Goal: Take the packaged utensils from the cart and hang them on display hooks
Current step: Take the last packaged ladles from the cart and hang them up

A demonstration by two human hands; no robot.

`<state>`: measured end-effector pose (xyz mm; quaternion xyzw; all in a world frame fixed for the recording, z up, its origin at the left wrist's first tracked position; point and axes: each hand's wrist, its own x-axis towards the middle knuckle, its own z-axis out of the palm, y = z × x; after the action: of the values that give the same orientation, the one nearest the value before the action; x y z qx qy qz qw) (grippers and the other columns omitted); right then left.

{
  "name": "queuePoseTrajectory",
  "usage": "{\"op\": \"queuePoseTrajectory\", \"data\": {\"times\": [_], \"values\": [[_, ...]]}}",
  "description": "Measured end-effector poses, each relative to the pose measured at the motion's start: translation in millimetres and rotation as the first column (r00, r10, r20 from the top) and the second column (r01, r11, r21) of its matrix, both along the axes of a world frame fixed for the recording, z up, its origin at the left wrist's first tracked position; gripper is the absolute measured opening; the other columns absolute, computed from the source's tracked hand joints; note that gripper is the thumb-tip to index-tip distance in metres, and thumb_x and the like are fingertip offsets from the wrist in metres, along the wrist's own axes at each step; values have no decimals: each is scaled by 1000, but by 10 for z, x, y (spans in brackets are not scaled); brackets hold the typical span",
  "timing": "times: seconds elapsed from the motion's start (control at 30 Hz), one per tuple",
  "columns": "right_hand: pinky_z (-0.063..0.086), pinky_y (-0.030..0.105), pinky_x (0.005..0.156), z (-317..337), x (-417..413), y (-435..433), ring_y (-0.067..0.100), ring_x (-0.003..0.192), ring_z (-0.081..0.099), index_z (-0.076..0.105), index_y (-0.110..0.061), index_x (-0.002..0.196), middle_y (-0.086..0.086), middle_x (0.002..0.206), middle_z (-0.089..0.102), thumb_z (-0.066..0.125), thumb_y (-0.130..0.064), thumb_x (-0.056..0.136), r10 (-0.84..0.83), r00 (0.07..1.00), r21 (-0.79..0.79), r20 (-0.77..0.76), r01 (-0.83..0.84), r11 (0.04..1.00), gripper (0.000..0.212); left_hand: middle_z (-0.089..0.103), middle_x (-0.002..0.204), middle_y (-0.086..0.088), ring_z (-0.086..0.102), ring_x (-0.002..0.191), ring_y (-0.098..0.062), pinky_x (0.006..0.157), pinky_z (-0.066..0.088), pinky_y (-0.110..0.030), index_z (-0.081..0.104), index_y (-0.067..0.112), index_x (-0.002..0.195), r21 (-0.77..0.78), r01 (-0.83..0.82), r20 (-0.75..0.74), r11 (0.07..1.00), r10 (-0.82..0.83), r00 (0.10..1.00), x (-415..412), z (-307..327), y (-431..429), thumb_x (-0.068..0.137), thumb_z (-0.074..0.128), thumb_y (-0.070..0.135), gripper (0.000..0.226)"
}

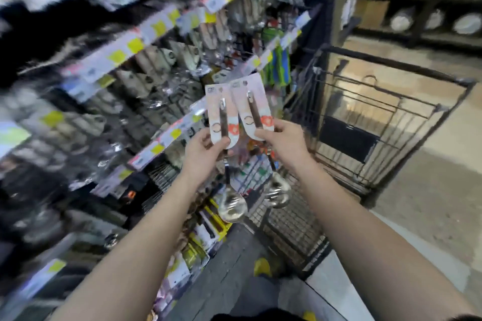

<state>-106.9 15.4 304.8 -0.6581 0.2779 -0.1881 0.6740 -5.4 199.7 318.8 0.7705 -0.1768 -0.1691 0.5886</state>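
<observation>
I hold two packaged metal spoons upright in front of the display wall. My left hand point(202, 156) grips the left spoon's pink-and-white card point(217, 114); its shiny bowl point(233, 208) hangs below my wrist. My right hand point(283, 139) grips the second carded spoon point(251, 104), whose bowl point(279, 191) dangles beside my forearm. Both cards carry an orange mark near the bottom. The black wire cart point(370, 122) stands to the right, just beyond my right hand. The view is blurred.
Rows of display hooks with hanging utensils and yellow price tags point(135, 45) fill the left side. Boxed goods point(198, 247) sit on the low shelf. Shelves of plates point(443, 18) stand across the aisle. Bare floor point(417, 216) lies to the right.
</observation>
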Motion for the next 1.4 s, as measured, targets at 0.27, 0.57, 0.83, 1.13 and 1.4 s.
{"op": "queuePoseTrajectory", "data": {"times": [0.27, 0.57, 0.83, 1.13, 1.4], "values": [[42, 11, 57, 688, 395, 1244, -7, 57, 55, 68, -15, 76, -14, 67, 67, 82, -9, 82, 288, 946, -132, 151, -269, 954, 17, 78, 111, -10, 76, 99, -31, 83, 63, -47, 70, 13, 114, -88, -267, 84, 960, 274, 958, -257, 635, 1471, 91, 76, 17, 24], [46, 6, 65, 1235, 521, 3368, -15, 62, 60, 70, -12, 96, -8, 82, 70, 78, -4, 87, 624, 746, -182, 233, -596, 782, 15, 79, 106, -10, 77, 92, -34, 86, 61, -54, 69, 20, 108, -196, -634, 105, 748, 659, 745, -937, 1111, 3655, 94, 75, 15, 16], [51, 21, 70, 1488, 101, 5701, 10, 80, 67, 78, -9, 102, 3, 93, 78, 82, -9, 81, 802, 544, -206, 246, -779, 592, 21, 79, 105, -5, 78, 89, -25, 67, 58, -19, 67, 15, 113, -245, -797, 143, 552, 834, 533, -1941, 1464, 5640, 98, 68, 6, 18], [52, 17, 70, 1604, -519, 7803, 6, 76, 67, 78, -14, 94, -5, 85, 76, 80, -8, 84, 877, 391, -122, 280, -891, 437, 12, 80, 100, -6, 76, 77, -20, 64, 58, -23, 68, 12, 111, -296, -883, 172, 364, 930, 326, -2949, 1580, 7438, 99, 66, 6, 13], [49, 19, 70, 1551, -770, 9234, 11, 76, 64, 75, -19, 85, -1, 84, 75, 81, -8, 82, 930, 278, -213, 242, -919, 330, 12, 80, 102, -9, 78, 84, -26, 70, 63, -33, 70, 18, 110, -303, -937, 106, 173, 983, 147, -3507, 1385, 8665, 98, 69, 10, 14]]}}
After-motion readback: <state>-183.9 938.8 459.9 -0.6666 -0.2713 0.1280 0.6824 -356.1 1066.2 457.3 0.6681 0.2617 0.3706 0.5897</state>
